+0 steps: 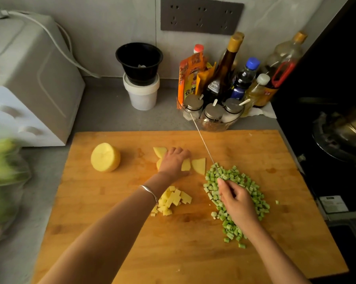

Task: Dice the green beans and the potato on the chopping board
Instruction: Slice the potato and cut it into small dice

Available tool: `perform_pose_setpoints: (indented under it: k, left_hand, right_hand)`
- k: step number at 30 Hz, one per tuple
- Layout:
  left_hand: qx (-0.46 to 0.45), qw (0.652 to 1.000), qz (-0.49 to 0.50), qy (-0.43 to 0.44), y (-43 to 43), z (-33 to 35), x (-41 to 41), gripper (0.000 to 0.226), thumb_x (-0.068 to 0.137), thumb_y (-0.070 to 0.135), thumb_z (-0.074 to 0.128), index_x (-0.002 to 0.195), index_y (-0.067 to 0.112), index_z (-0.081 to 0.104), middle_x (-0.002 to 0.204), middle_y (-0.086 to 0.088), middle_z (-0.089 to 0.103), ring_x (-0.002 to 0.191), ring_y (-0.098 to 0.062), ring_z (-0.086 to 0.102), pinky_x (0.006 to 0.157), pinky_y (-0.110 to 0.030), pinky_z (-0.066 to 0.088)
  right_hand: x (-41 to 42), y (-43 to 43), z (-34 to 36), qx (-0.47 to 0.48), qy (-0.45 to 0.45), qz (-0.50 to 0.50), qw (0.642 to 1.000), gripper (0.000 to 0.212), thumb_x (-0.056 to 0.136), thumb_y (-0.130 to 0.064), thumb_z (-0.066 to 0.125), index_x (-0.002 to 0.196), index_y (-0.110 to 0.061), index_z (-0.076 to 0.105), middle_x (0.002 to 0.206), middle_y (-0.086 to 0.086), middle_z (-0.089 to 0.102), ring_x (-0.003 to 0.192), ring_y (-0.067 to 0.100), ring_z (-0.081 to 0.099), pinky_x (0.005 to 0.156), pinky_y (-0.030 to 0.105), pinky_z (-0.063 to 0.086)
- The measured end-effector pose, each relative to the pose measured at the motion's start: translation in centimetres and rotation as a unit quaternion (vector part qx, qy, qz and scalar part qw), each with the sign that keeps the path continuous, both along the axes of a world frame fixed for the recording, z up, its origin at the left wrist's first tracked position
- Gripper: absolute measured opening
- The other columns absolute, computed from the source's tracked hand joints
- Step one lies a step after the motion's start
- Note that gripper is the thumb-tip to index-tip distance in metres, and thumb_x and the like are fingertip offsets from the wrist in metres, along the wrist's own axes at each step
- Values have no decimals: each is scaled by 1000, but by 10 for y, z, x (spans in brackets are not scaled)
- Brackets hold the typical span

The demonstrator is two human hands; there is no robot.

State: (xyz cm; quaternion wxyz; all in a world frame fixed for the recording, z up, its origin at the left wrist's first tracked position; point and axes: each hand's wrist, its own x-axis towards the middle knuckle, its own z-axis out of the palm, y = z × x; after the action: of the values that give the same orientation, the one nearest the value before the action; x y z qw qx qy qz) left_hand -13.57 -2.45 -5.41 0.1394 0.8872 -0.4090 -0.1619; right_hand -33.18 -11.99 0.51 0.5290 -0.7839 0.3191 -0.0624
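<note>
A wooden chopping board fills the middle of the view. A peeled half potato stands cut side down at its left. My left hand lies on several flat potato slices in the middle, fingers curled over them. Diced potato is heaped just below my left wrist. A pile of diced green beans covers the board's right half. My right hand grips the knife over that pile, the blade seen edge-on and pointing away from me.
Behind the board stand a glass holder with spice jars, sauce bottles and a black cup on a white tub. A white appliance and a bag of greens sit at the left. A stove with a pot is at the right.
</note>
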Motion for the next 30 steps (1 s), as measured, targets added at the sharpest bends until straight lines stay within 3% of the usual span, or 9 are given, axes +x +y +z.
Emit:
perform_pose_setpoints:
  k: [4,8,13,19,22,30]
  left_hand:
    - [11,995,-92,-25,-14,1,7,78,82,54,62,147,31,26,151,-2,26,139,-26,19,114,-42,13]
    - [22,985,-168,-23,-33,-8,7,67,86,54,55,144,30,32,150,1,28,140,-22,17,116,-39,6]
    - [25,989,-141,-27,-19,-15,25,51,88,53,52,133,30,41,138,-2,33,132,-23,27,113,-40,16]
    - [37,992,-74,-97,34,-22,44,54,83,65,37,127,35,45,135,-6,36,133,-30,25,115,-52,2]
    - [27,996,-36,-73,45,-23,50,55,83,68,46,131,40,44,142,-4,31,140,-32,13,113,-58,-9]
    - [-45,999,22,-11,77,-29,39,48,82,60,57,122,34,50,131,3,40,133,-21,24,113,-43,18]
  right_hand:
    - [5,-6,-1,7,-3,-6,1000,55,81,-63,46,70,-9,52,49,-7,35,42,9,30,42,24,24]
    - [12,-10,-4,29,-6,-16,999,50,80,-61,48,68,-12,52,49,-8,35,42,8,31,43,25,24]
    - [18,-14,-10,39,-20,-6,999,52,79,-65,49,65,-15,49,50,-7,33,44,12,30,45,31,23]
    - [24,-5,-17,41,-23,16,999,54,81,-63,48,66,-11,48,48,-8,35,43,8,31,47,27,26]
    - [25,0,-18,36,-16,26,999,54,83,-61,47,67,-10,49,49,-8,37,44,8,33,48,26,28]
    - [29,15,-16,47,-28,41,998,50,84,-58,48,67,-11,49,47,-8,37,43,8,32,46,21,27]
